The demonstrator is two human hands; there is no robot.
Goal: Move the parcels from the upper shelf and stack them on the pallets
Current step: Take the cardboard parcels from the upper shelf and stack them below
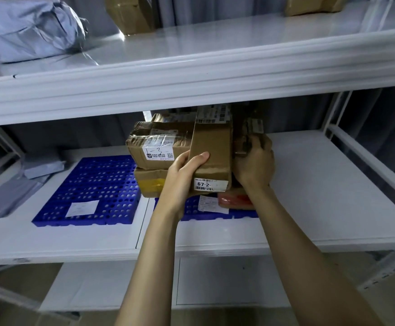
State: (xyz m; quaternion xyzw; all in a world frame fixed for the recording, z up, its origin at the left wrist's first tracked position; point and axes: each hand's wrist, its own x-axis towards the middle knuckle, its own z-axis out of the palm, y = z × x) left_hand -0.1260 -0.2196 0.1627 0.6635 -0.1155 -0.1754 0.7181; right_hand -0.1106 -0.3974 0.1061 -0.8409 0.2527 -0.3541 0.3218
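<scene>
Progress: I judge the job partly done. Several boxes already sit stacked on the right pallet (238,214), at about 6 o'clock from the middle of my view.
Left to do: the upper shelf (191,55) still carries a grey bag (27,29) at 10 o'clock, a brown box (130,12) at 12 o'clock and another carton (309,4) at 1 o'clock.
Left pallet (97,184): at 8 o'clock on the lower shelf (309,196), it bears only a paper label.
Step in hand: I read this as setting the tall box (213,147) onto the stack, though I cannot see whether its base has touched down.
Stack: the labelled box (154,147) lies on a taped box (149,182), both at 9 o'clock of the tall box and touching it.
Left hand (187,170): grasps the tall box at its near left corner, thumb across the top face, forearm reaching up from 6 o'clock.
Right hand (255,161): back towards me, fingers curled round a small box (262,137) just at 3 o'clock of the tall one.
Also there: flat grey bags (15,189) at 9 o'clock.
</scene>
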